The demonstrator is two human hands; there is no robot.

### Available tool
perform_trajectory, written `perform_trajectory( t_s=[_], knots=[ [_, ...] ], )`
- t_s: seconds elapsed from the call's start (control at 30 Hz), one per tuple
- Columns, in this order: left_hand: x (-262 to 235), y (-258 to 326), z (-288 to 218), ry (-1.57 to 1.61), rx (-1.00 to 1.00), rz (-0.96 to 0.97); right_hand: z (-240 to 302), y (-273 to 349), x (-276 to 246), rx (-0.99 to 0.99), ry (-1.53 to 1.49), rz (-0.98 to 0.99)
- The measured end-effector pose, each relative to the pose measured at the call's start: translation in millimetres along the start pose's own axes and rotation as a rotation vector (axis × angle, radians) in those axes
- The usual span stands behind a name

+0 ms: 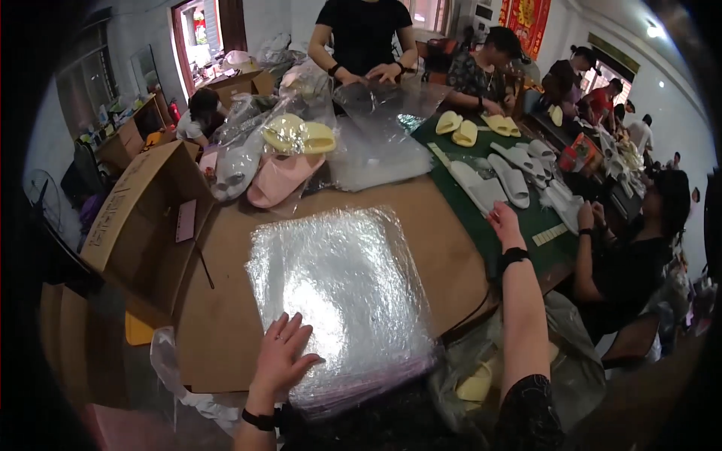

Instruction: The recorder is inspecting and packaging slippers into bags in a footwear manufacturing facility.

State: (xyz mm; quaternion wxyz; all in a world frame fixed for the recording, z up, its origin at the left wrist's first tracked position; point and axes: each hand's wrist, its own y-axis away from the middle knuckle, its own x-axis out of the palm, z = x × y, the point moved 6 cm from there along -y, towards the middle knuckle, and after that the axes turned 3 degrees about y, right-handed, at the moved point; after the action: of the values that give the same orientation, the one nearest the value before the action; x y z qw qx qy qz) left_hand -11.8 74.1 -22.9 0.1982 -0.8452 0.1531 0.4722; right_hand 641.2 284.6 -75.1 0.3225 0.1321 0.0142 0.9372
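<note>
My left hand lies flat with fingers spread on a stack of clear plastic bags, near its lower left edge. Stretched out to the right, my right hand has its fingers closed at the near end of a pale grey slipper. That slipper rests on a green mat. Beside it are another grey slipper and several more pale slippers. Farther back on the mat sit yellow slippers.
An open cardboard box stands left of the brown table. Bagged pink and yellow slippers lie at the table's far side. Across it stands a person in black; others sit along the right. A plastic sack hangs near my right forearm.
</note>
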Motion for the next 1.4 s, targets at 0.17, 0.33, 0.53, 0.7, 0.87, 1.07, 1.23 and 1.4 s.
perform_trajectory(
  t_s=[0.17, 0.33, 0.53, 0.7, 0.87, 1.07, 1.23, 1.4],
  knots=[
    [6.2, -4.5, 2.9, 0.062, 0.002, -0.045, 9.6, -6.9, -4.7, -0.005, -0.024, -0.084],
    [3.1, 2.0, 0.4, 0.072, -0.047, -0.065, -7.5, -17.5, 9.8, -0.009, -0.119, -0.069],
    [7.0, -1.2, 2.9, 0.055, -0.05, -0.063, -8.0, -32.6, 1.1, -0.051, -0.443, 0.105],
    [7.7, 0.0, 0.7, 0.069, -0.043, -0.08, 46.3, -12.2, 35.6, -0.229, -0.373, 0.082],
    [0.5, -1.0, -4.4, 0.043, -0.071, -0.057, 128.0, 70.1, 85.2, -0.189, -0.404, 0.152],
    [1.0, 2.7, 0.1, 0.088, -0.024, -0.105, 184.8, 202.0, 151.3, -0.262, 0.073, 0.45],
    [4.6, 6.4, 4.3, 0.067, -0.051, -0.118, 169.6, 251.8, 174.7, -0.065, 0.317, 0.615],
    [4.4, 6.5, 1.2, 0.129, 0.009, -0.083, 93.1, 255.5, 188.7, 0.113, 0.655, 0.741]
  ],
)
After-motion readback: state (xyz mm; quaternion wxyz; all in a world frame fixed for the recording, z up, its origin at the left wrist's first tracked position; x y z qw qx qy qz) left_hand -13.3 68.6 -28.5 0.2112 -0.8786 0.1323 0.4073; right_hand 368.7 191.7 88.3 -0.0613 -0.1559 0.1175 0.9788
